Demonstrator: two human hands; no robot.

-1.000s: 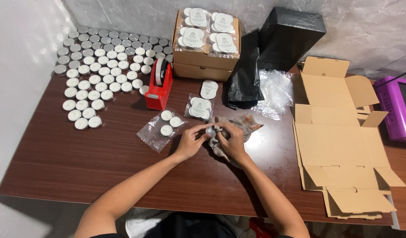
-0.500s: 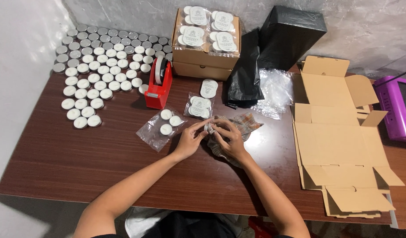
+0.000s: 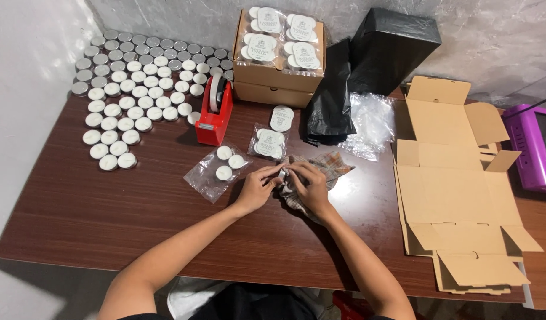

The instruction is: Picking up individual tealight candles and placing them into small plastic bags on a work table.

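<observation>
Tealight point(image 3: 282, 173), small and partly hidden, sits pinched between the fingertips of both hands just below the middle of the dark wooden table point(image 3: 77, 207). The left hand point(image 3: 256, 188) closes narrowly on it from about 8 o'clock, and the right hand point(image 3: 308, 185) meets it from 4 o'clock, its fingers curled over a checked cloth point(image 3: 329, 166) that lies bunched under and behind the hand; whether the cloth wraps the tealight I cannot tell. At 9 o'clock of the hands, just beside the left one, lies a clear plastic bag point(image 3: 216, 172) with three white tealights inside. At 12 o'clock a sealed pack of tealights point(image 3: 269, 142) lies flat, with the red tape dispenser point(image 3: 215, 112) at 11 o'clock. Farther off at 10 o'clock, rows of loose tealights point(image 3: 130, 77) cover the table's far left corner. A cardboard box point(image 3: 273, 80) topped with finished packs stands at 12 o'clock at the far edge, black bags point(image 3: 367, 65) at 1 o'clock, and flattened cardboard point(image 3: 456, 195) at 3 o'clock.
</observation>
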